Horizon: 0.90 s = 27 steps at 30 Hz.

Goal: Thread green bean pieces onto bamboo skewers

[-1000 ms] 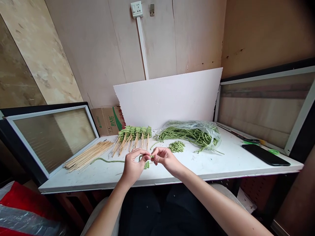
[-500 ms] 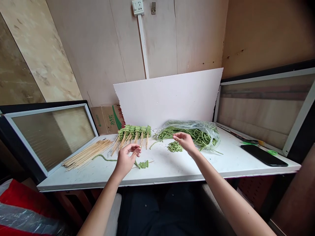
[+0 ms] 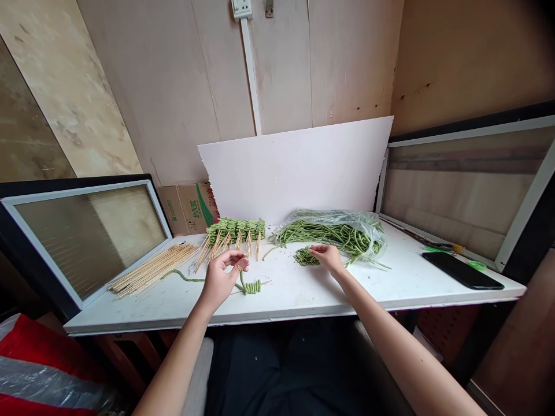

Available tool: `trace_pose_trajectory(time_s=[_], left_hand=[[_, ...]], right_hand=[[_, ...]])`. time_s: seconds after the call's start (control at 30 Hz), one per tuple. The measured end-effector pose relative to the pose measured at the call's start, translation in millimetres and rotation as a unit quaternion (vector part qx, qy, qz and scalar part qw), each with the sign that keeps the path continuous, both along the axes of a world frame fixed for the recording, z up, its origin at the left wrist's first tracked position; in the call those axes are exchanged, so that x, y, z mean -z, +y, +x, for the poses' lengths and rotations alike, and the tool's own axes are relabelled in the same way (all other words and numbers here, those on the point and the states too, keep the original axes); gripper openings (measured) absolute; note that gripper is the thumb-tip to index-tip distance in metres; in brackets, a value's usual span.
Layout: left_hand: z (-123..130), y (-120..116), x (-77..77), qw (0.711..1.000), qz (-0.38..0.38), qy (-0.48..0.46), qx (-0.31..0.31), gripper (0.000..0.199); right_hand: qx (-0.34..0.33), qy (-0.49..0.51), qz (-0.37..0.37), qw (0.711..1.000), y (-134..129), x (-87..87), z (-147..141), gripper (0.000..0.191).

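Note:
A long green bean [image 3: 185,278] lies on the white table, its other part folded in a row of loops [image 3: 252,287] on a thin skewer. My left hand [image 3: 223,277] is above the table with thumb and fingers pinched on a bean end that rises beside the loops. My right hand [image 3: 328,257] has its fingertips together at the right edge of a small pile of cut bean pieces [image 3: 305,256]; what they hold, if anything, is too small to tell. Behind it lies a clear plastic bag of long beans [image 3: 338,232]. Finished bean skewers [image 3: 236,228] are stacked back left.
Bare bamboo skewers [image 3: 154,269] lie at the left, near a framed panel [image 3: 93,231]. A cardboard box [image 3: 187,209] stands behind them. At the right are a black phone [image 3: 462,270] and a green ring [image 3: 477,265]. A white board [image 3: 295,170] leans at the back.
My right hand has moved down to the pile of cut pieces. My left hand has stayed almost in place, and the bean end beside it now shows more upright. The view has shifted slightly.

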<state>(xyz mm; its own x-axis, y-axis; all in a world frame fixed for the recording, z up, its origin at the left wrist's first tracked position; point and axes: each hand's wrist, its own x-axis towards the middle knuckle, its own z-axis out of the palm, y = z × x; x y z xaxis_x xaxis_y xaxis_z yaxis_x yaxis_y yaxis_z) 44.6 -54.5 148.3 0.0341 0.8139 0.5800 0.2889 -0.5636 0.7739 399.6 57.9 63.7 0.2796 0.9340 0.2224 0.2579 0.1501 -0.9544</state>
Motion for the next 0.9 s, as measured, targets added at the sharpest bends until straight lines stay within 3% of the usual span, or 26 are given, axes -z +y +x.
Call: trace_pose_trajectory(time_s=[0.27,0.43,0.6,0.7,0.8,0.9], left_hand=[[1,2,2.3,1.000,-0.011,0.000,0.008,0.037],[2,5,8.5,0.999,-0.033,0.005,0.033,0.041],[7,2,9.7,0.996,-0.045,0.031,0.071,0.044],[15,-5,7.0,0.994,-0.055,0.030,0.094,0.058],[25,-13,4.7,0.991,-0.066,0.022,0.111,0.075],[33,-19,5.3,0.988,-0.076,0.037,0.129,0.074]], right_hand=[[-0.025,0.064,-0.006,0.998,-11,-12.2,-7,0.028],[-0.044,0.097,-0.013,0.994,-18,-31.7,-15,0.030],[-0.199,0.076,0.026,0.977,-47,-67.0,-42,0.040],[-0.300,0.031,0.061,0.952,-74,-85.2,-66,0.050],[-0.360,-0.040,0.116,0.925,-100,-93.4,-89,0.052],[-0.373,-0.094,0.150,0.911,-116,-93.0,-106,0.045]])
